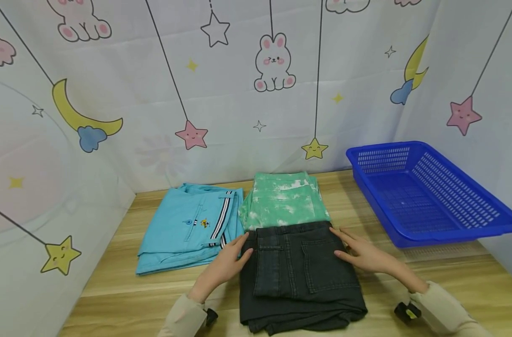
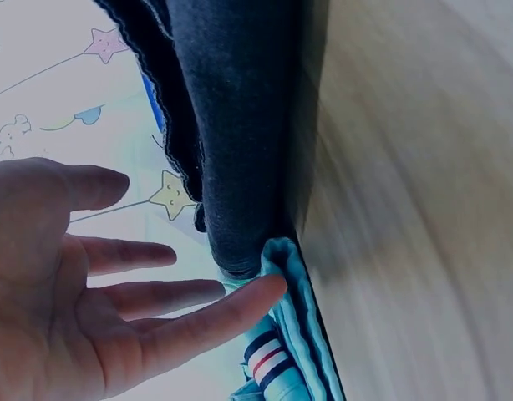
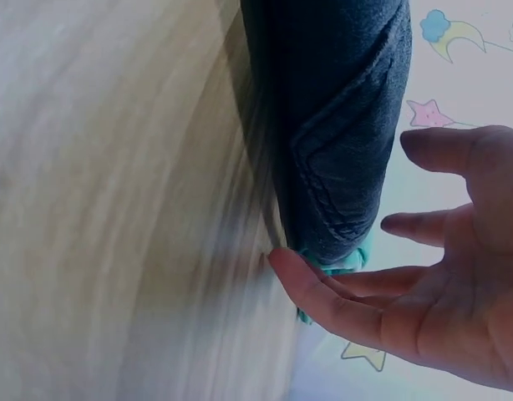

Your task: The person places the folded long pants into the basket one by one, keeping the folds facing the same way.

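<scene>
Folded black jeans lie at the front of the table, with a back pocket and waistband facing up. My left hand is at their left edge and my right hand at their right edge. Fingers on both hands are spread and fairly straight, gripping nothing. In the left wrist view the palm faces the side of the dark denim. From the right wrist, the hand appears beside the jeans' rounded side; whether the fingertips touch the cloth, I cannot tell.
Folded light-blue pants with a striped waistband trim lie to the left. Behind the jeans is a folded green-and-white tie-dyed garment, its front edge meeting them. A blue plastic basket stands at the right. Printed curtains enclose the wooden table.
</scene>
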Available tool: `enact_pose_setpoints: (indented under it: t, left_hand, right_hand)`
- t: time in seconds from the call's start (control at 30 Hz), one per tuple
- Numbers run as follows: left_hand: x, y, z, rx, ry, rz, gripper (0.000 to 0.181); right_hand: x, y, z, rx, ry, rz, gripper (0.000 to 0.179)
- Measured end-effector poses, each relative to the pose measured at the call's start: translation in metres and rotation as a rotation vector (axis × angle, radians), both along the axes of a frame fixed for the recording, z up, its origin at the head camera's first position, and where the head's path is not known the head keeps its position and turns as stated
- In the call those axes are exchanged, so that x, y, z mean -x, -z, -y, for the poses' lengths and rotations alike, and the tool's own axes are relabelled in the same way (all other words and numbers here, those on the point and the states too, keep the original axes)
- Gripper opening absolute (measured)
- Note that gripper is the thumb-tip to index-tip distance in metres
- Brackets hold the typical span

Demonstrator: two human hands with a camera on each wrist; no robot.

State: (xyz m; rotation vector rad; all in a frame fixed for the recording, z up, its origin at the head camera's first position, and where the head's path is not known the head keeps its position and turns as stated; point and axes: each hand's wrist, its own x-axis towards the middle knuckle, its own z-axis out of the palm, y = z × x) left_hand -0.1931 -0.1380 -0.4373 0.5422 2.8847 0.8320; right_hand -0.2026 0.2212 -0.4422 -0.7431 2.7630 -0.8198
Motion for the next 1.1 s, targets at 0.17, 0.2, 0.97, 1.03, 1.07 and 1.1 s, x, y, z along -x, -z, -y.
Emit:
enact_pose_setpoints:
  t: [0.17, 0.2, 0.97, 1.03, 1.07, 1.1]
  left_hand:
    - [-0.001, 0.001, 0.001, 0.004, -0.021, 0.0, 0.052]
    - [-0.001, 0.001, 0.001, 0.003, -0.026, 0.002, 0.052]
    - [-0.011, -0.004, -0.004, -0.05, -0.131, 0.101, 0.048]
    - [-0.011, -0.004, -0.005, -0.048, -0.143, 0.109, 0.049]
    - [-0.012, -0.005, -0.006, -0.048, -0.147, 0.111, 0.049]
    - [-0.012, -0.005, -0.006, -0.05, -0.147, 0.114, 0.049]
  right_hand:
    - [0.0, 0.002, 0.001, 0.038, 0.003, -0.042, 0.062]
    - [0.0, 0.002, 0.002, 0.041, 0.005, -0.055, 0.061]
    - [0.003, 0.005, 0.006, 0.172, 0.117, 0.154, 0.066]
    - [0.004, 0.005, 0.007, 0.175, 0.132, 0.17, 0.066]
    - [0.004, 0.005, 0.007, 0.176, 0.139, 0.178, 0.066]
    - [0.004, 0.005, 0.008, 0.182, 0.147, 0.189, 0.066]
